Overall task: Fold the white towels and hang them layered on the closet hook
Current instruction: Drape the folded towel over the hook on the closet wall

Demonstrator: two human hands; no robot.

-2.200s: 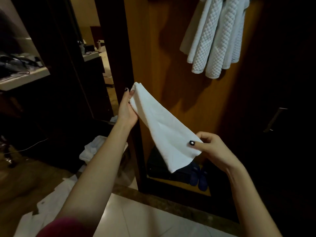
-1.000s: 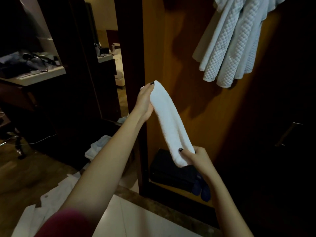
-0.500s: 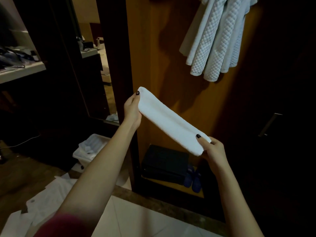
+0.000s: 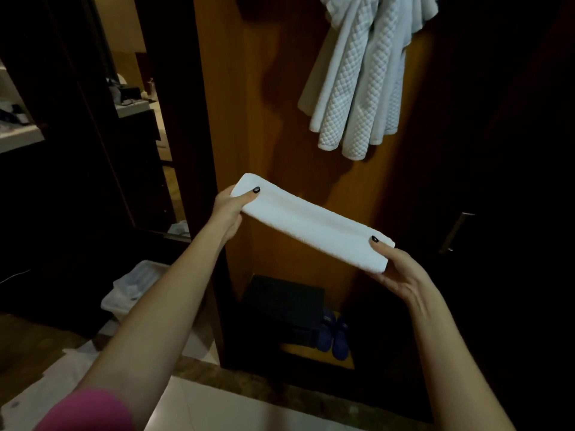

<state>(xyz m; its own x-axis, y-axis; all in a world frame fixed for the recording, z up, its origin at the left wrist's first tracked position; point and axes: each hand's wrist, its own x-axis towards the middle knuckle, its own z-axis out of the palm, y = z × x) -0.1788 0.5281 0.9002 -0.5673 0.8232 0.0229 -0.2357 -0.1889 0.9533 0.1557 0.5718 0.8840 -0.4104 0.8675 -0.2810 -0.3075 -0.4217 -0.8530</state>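
Pinching towel [image 4: 311, 228] ends, left hand [image 4: 228, 209], right hand [image 4: 401, 272]; slippers [image 4: 334, 337] inside closet [image 4: 280, 88].

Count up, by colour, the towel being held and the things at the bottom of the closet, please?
White: 1, the folded towel
Black: 1, the box
Blue: 2, the slippers
Total: 4

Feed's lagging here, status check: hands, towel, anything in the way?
Left hand and right hand each pinch one end of the folded white towel, stretched between them. Quilted towels hang above it. Hook out of view; nothing between.
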